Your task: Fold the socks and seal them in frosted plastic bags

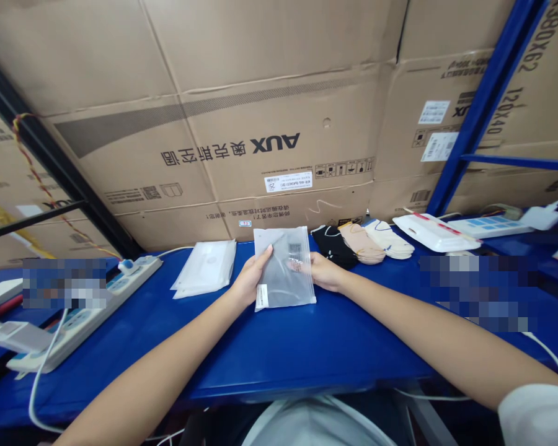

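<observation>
A frosted clear zip bag [283,282] with a white sticker in its lower left corner is held upright over the blue table. My left hand [251,275] grips its left edge, thumb across the front. At the right edge my right hand [323,271] is closed on the bag, its fingers showing blurred through the plastic. To the left lies a stack of similar clear bags [207,266]. Behind my right hand sit bundles of socks: black socks [333,246], beige socks [361,243] and white socks [389,238].
A long power strip [90,316] with plugs and cables runs along the left side of the blue table [242,353]. On the right are a white tray [434,232] with a red pen-like stick and another power strip [493,225]. Large cardboard [242,124] stands behind, between metal posts.
</observation>
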`<action>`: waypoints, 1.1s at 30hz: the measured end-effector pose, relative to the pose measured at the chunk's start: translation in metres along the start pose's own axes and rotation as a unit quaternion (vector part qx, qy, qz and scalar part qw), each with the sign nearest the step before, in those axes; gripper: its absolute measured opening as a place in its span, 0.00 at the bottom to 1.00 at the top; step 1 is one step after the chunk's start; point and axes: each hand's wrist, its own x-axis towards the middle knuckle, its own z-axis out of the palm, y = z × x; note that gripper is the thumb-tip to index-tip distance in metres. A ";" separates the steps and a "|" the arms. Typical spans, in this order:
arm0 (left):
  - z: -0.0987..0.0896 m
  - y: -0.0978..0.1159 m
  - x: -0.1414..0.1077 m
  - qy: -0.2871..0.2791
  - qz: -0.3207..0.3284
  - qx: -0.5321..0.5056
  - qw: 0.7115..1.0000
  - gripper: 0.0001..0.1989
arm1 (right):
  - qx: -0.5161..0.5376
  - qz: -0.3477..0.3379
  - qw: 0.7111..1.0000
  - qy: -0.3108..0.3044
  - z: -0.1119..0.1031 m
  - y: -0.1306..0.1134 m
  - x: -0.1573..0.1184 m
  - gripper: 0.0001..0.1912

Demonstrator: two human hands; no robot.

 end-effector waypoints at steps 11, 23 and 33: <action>0.015 -0.007 -0.016 -0.068 0.013 0.046 0.997 0.23 | -0.062 -0.032 0.997 -0.018 0.004 -0.007 -0.006 0.28; 0.010 -0.006 -0.007 -0.041 0.024 -0.020 0.999 0.20 | -0.101 -0.078 0.991 0.035 0.005 -0.014 -0.003 0.24; 0.015 -0.012 -0.016 -0.099 0.005 0.033 0.995 0.21 | -0.145 -0.121 0.981 0.031 -0.003 -0.008 -0.005 0.22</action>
